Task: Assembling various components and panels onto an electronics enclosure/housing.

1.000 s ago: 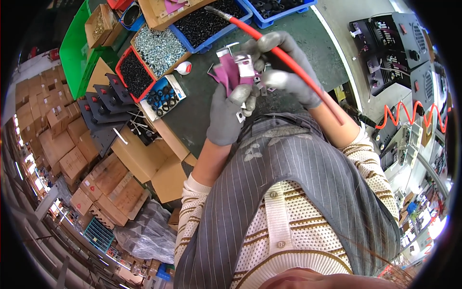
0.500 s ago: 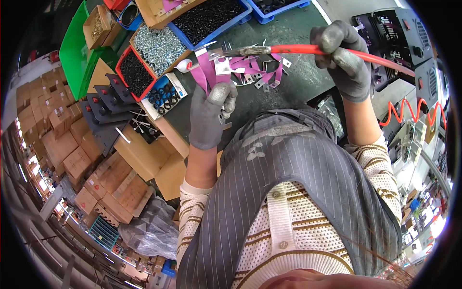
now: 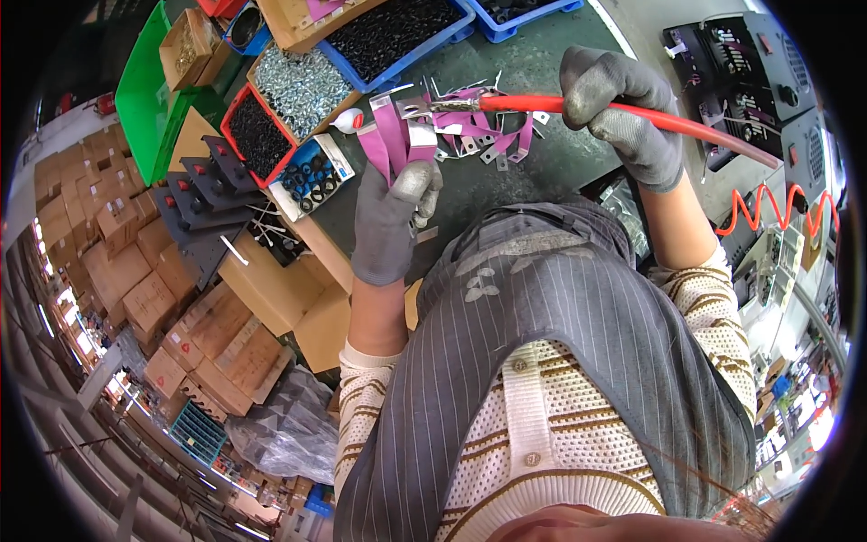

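My left hand [image 3: 391, 217], in a grey glove, is closed on bent purple metal strips [image 3: 388, 135] with silver ends, held upright above the bench. My right hand [image 3: 623, 108], also gloved, grips the red handle of a long plier-like tool [image 3: 524, 104]. Its metal jaws point left and meet or overlap the top of the held strips; whether they bite on a strip I cannot tell. Beyond my left hand, a loose heap of similar purple strips [image 3: 506, 140] lies on the green bench top [image 3: 551, 68].
Blue bins of black parts [image 3: 393, 41], a carton of silver fasteners [image 3: 298, 90] and a red bin of black screws [image 3: 257, 131] crowd the far left. A small white bottle [image 3: 348, 121] stands by the strips. Dark panels [image 3: 727, 90] and a coiled red hose [image 3: 768, 212] sit at right.
My right hand has moved a little to the left, bringing the tool's jaws closer over the tops of the held strips. My left hand has barely moved.
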The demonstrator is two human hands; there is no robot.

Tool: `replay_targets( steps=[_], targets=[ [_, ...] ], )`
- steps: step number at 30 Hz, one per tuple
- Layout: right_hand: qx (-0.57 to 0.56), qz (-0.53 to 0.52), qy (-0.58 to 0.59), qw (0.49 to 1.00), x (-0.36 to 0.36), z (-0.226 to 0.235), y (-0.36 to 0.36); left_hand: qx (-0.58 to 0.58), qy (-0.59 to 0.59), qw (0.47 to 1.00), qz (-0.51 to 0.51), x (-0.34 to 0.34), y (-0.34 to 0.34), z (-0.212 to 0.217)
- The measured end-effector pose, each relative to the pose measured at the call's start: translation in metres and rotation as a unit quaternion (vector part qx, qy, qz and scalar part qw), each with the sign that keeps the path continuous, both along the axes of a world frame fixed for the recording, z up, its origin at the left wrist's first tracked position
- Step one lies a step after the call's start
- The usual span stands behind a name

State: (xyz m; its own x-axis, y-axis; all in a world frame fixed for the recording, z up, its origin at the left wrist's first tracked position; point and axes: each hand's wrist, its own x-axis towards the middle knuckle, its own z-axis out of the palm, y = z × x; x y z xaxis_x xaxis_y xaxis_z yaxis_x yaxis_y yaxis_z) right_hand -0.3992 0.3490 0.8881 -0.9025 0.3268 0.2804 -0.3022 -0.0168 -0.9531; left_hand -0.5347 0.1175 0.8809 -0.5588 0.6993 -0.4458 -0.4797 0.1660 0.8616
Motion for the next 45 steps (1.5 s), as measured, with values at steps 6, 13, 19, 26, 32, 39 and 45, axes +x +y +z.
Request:
replay_targets(
  steps=[6,13,19,26,32,39,45],
  targets=[
    [0.024,-0.006,-0.012,1.0,-0.003,0.012,0.003,-0.036,0.059,0.997,-0.04,-0.002,-0.003,0.005],
    [0.079,0.004,-0.021,0.997,-0.004,0.025,0.004,0.004,0.059,0.996,0.061,-0.003,0.001,0.011],
    [0.028,-0.017,0.058,0.998,0.004,0.022,0.016,0.011,0.031,0.997,0.072,-0.002,0.004,0.004],
    [0.056,0.008,0.077,0.995,-0.01,0.032,-0.006,-0.008,0.033,0.999,0.035,-0.005,0.003,0.002],
    [0.148,0.001,0.074,0.986,-0.01,0.041,-0.006,-0.046,0.107,0.992,0.054,0.002,0.003,0.009],
    [0.131,0.0,0.09,0.987,-0.005,0.033,-0.006,-0.038,0.061,0.996,0.06,-0.002,0.0,0.009],
    [0.026,-0.002,0.076,0.997,0.005,0.034,0.015,-0.043,0.088,0.995,0.01,-0.01,-0.01,0.01]
  ],
)
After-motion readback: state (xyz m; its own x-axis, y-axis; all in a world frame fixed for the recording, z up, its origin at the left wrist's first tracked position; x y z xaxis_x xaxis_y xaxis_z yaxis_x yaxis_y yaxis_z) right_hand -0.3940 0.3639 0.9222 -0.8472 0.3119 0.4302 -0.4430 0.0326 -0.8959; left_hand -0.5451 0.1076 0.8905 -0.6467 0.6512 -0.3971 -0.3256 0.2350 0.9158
